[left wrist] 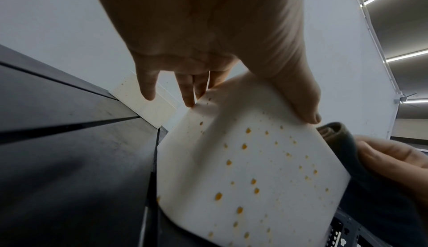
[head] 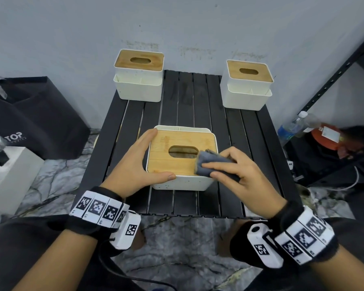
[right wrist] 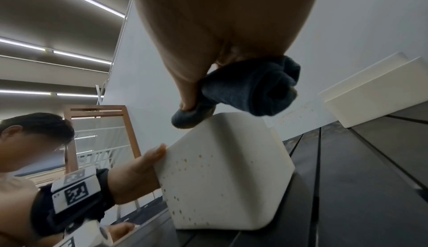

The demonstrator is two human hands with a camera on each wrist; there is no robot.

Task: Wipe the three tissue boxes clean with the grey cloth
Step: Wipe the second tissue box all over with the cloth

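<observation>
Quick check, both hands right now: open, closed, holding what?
Left hand: open, fingers straight, bracing the near tissue box at its left corner.
Right hand: closed on the grey cloth, pressing it on the box's wooden lid.

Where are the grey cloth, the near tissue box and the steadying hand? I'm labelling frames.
grey cloth (head: 213, 164): head view, its folded middle.
near tissue box (head: 166, 160): head view, bare wooden lid.
left hand (head: 132, 162): head view, back of the hand.
</observation>
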